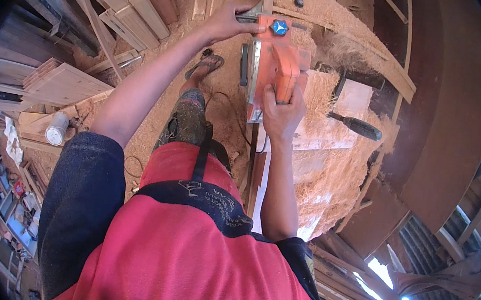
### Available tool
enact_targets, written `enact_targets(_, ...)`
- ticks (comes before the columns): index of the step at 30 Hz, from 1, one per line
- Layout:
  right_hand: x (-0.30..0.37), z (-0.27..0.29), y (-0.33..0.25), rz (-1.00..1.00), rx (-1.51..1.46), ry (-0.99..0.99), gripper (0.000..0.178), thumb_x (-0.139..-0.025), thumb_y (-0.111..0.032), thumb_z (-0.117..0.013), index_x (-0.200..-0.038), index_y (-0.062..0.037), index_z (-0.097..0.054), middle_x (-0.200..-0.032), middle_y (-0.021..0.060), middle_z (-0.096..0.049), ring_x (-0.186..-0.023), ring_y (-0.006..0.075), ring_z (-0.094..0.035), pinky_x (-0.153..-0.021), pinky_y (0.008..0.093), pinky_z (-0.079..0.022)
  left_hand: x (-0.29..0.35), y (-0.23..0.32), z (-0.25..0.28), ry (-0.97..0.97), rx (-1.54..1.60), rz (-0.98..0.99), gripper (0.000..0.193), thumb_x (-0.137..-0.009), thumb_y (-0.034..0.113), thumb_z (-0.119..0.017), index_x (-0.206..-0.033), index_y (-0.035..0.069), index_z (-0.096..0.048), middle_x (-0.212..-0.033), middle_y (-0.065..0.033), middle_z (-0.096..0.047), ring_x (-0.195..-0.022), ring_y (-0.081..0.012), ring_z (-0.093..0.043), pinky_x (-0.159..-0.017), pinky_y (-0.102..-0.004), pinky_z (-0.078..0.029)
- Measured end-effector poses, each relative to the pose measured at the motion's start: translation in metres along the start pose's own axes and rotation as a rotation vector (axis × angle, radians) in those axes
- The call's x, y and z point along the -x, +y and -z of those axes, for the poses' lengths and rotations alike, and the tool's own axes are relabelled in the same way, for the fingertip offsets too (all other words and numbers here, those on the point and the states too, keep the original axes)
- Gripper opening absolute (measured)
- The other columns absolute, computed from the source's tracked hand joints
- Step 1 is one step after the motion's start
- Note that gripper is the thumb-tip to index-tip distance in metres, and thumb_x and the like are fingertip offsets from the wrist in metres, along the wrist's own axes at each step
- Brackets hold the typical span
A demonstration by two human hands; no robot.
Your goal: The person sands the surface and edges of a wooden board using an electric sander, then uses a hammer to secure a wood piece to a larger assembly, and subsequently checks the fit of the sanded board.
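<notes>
Right hand point(283, 112) grasping orange planer point(267, 65), left hand point(228, 23) at its front

Right hand is clenching the rear handle point(287, 77). Black-handled tool point(362, 128) is lying at 3 o'clock from it, among shavings point(341, 166) on the surface point(310, 141). Planer is sitting around 12 o'clock, blue knob point(279, 27) on top. Left hand is touching its front; can't tell if gripping. Boards point(140, 19) are showing toward 10–11 o'clock.

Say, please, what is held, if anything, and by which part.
The right hand grips the orange power planer by its top handle. The left hand is at the planer's front, beside the blue knob; its exact hold is unclear.
</notes>
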State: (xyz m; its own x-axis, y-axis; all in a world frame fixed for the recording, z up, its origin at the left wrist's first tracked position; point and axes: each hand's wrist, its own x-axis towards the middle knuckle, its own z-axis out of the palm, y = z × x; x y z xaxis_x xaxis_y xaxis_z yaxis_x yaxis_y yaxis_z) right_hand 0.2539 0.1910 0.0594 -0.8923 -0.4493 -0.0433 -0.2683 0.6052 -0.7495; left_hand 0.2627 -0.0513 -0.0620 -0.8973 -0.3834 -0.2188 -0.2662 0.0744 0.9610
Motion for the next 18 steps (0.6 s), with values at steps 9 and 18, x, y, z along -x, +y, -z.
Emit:
enact_targets(9,0.219,0.085,0.091,-0.03,0.152,-0.011,0.026,-0.071,-0.014,-0.075,-0.088,-0.0013,-0.06,-0.066,0.0168,-0.06,-0.057,0.0323,-0.061,-0.056,0.0401,-0.048,0.208,-0.008,-0.13,0.112,-0.161,-0.067,0.091,-0.069,0.04,-0.088,-0.141,-0.001,-0.051,-0.115,-0.0201,-0.057,-0.108,-0.0335,-0.054,-0.098,-0.042,-0.043)
enact_targets(18,0.189,0.073,0.065,-0.115,0.02,-0.022,0.019,-0.072,-0.008,-0.07,-0.089,-0.0019,-0.063,-0.072,0.0153,-0.065,-0.062,0.0232,-0.066,-0.06,0.0363,-0.051,0.182,-0.008,-0.117,0.058,-0.062,-0.009,0.095,-0.068,0.042,-0.088,-0.14,-0.006,-0.049,-0.121,-0.0236,-0.055,-0.114,-0.0357,-0.052,-0.102,-0.0419,-0.042)
